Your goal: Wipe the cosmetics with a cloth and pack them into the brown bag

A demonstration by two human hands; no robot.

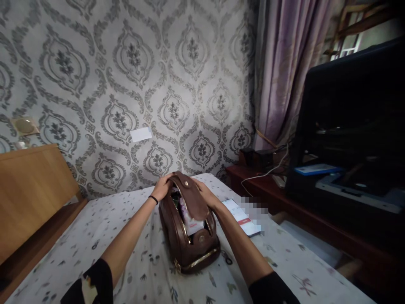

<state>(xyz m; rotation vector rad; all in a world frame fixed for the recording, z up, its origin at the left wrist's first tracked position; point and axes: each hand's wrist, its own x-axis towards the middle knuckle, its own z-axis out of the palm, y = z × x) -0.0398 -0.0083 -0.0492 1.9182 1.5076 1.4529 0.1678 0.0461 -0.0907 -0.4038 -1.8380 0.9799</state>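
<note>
A brown leather handbag [177, 236] stands on the bed with its gold zip undone. Its long flap [193, 196] lies lengthwise across the opening, with a metal snap on it. Inside shows a white and pinkish plastic packet [194, 226] with red print; the other contents are dark and hard to make out. My left hand [163, 188], a black band at its wrist, grips the bag's far left rim. Against the far right side, my right hand [205, 195] holds the bag by the flap, its fingertips partly hidden.
The bed [126, 245] has a white patterned sheet. Right of the bag lies a device with a lit screen [242, 217], partly pixelated. A dark red desk [268, 183] bears a white cable [265, 175] and a large black screen [348, 126]. A wooden headboard [34, 185] stands at left.
</note>
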